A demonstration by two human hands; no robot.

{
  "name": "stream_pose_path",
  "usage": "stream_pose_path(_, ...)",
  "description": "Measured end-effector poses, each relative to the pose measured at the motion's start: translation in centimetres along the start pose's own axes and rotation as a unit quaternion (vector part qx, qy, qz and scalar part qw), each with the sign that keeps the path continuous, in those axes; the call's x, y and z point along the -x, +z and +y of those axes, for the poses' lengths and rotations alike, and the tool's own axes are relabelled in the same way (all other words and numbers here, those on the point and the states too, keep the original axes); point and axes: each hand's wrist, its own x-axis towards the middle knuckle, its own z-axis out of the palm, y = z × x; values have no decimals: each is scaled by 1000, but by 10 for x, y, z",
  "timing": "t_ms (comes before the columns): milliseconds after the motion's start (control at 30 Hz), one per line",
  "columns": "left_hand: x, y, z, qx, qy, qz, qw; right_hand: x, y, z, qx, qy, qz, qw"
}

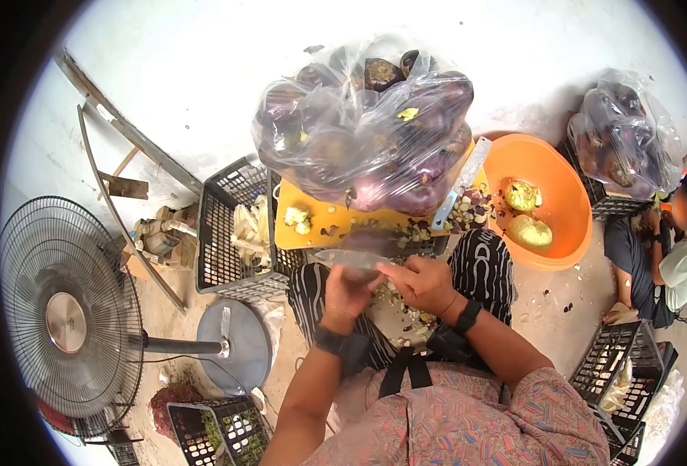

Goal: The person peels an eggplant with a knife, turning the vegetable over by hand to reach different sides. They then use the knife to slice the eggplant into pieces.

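Observation:
My left hand (345, 299) is closed around a dark purple eggplant (371, 237), smeared by motion, above my knees. My right hand (425, 281) grips a knife (347, 257), its blade pointing left across the eggplant's near side; its handle is hidden in my fingers. Just beyond lies a yellow board (289, 229) with peel scraps and pale chunks (298, 220) on it. A large clear plastic bag of eggplants (359, 132) rests on the board. Beside the bag, a second knife (444, 210) with a light blue handle lies slanted.
An orange basin (573, 217) at right holds two pale peeled pieces (530, 231). Black crates (227, 279) stand left and lower right. A fan (68, 322) fills the left side. Another person (681, 272) sits at far right near a second bag of eggplants (619, 140).

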Motion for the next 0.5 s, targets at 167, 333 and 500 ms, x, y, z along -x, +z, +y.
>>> stream_pose_path(167,-1,8,3,63,28,48,996,1,-1,-1,4,3,-7,1000)
stream_pose_path(333,-2,3,3,53,19,36,998,3,1,1,-2,5,-7,1000)
stream_pose_path(500,-1,3,3,49,13,32,998,2,-1,3,1,-10,-8,1000)
